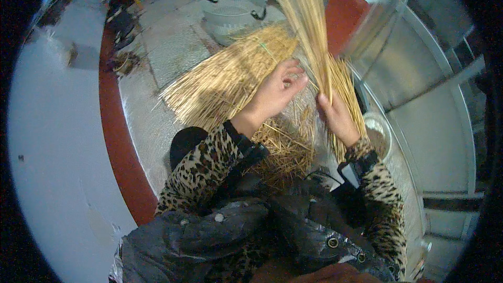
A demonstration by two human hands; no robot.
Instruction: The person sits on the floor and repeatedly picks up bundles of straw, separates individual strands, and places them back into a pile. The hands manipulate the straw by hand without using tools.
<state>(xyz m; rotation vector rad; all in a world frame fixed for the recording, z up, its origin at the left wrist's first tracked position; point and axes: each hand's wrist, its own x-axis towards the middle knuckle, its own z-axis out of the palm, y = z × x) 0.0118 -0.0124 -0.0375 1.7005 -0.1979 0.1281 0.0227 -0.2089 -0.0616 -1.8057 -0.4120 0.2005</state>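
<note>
A fanned bunch of long straw stalks (310, 23) rises from my right hand (338, 118), whose fingers are closed round its narrow lower end. Left of it, my left hand (281, 88) is raised with curled fingers, thumb and index close together near a thin stalk; whether it pinches that stalk cannot be told. Beneath and beyond my left hand lies a large bundle of straw (220, 82) with a green tie (267, 49) round it near its far end. Another straw bundle (347, 94) lies behind my right hand, partly hidden by it.
Loose broken straw (287, 149) is heaped on the floor close to my body. A grey-green plastic tub (235, 11) with dark handles stands beyond the large bundle. A white wall (59, 125) with a red base runs along the left; a metal-framed door or panel (428, 125) is at the right.
</note>
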